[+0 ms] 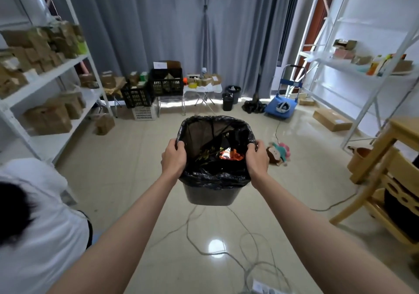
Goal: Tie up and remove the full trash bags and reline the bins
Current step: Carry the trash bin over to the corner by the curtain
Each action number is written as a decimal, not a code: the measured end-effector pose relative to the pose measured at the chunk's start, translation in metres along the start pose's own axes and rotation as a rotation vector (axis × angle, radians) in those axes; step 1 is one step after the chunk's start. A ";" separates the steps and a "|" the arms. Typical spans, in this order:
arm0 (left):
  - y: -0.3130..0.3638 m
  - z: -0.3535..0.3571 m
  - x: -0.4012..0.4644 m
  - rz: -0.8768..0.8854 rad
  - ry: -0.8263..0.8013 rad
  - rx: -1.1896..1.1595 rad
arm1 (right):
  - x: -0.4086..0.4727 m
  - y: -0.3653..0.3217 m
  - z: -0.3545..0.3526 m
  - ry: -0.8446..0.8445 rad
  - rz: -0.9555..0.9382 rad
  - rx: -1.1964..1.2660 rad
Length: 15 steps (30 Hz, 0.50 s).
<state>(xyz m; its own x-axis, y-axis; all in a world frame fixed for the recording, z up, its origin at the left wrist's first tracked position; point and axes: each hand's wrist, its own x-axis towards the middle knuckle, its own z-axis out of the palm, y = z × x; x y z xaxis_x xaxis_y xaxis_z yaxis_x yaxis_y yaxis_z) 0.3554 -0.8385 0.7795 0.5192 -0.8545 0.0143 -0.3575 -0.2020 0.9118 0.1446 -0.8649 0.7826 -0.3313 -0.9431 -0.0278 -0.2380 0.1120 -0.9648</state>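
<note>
While the black bin point(210, 195) is held above the tiled floor point(140, 180) at the middle of the view, its left rim is gripped by the left hand point(173, 157), fingers curled over the edge. The bin is lined with a crinkled black trash bag point(214, 176), folded over the rim; orange and green rubbish point(229, 154) is seen inside. The right rim is gripped likewise by the right hand point(257, 159). No writing can be read on bin or bag.
</note>
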 end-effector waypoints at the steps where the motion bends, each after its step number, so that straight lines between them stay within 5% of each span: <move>1: 0.004 0.002 0.019 0.000 0.000 0.007 | 0.012 -0.005 0.011 0.011 0.005 0.004; 15: 0.026 0.104 0.291 -0.015 -0.042 0.042 | 0.267 -0.029 0.156 0.010 0.025 -0.006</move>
<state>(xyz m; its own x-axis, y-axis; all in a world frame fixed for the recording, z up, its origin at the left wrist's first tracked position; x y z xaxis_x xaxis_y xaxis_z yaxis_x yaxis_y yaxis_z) 0.4163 -1.1423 0.7651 0.4926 -0.8701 -0.0175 -0.3822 -0.2343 0.8939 0.2051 -1.1687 0.7627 -0.3465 -0.9367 -0.0495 -0.2346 0.1377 -0.9623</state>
